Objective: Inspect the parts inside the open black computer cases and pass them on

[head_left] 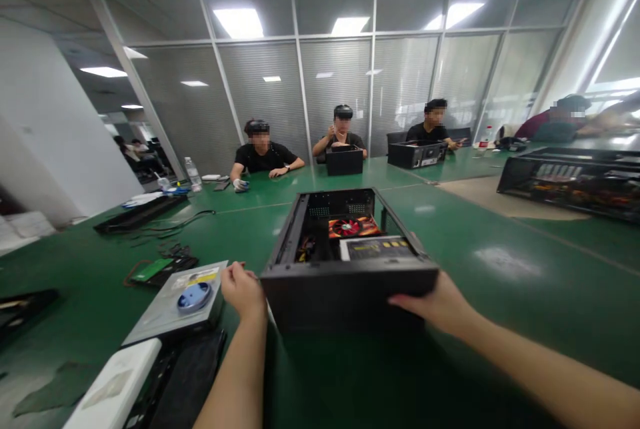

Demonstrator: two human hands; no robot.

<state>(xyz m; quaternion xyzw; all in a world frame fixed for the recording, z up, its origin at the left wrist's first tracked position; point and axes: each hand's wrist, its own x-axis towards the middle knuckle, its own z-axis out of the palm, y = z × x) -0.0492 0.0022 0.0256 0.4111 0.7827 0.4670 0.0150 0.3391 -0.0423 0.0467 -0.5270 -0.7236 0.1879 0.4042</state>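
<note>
In the head view a black computer case lies on the green table, its top side uncovered. Inside it show a graphics card with a red fan and a labelled power supply. My right hand grips the case at its near right corner, thumb across the near panel. My left hand, fingers curled, is between the case's left side and a silver optical drive. Whether it touches either one, or has something small in it, I cannot tell. A round blue dish rests on the drive.
Left of me lie a white box-shaped object, a green circuit board with cables, and a long black panel. Across the table several people sit with other cases. At right stands a larger open case.
</note>
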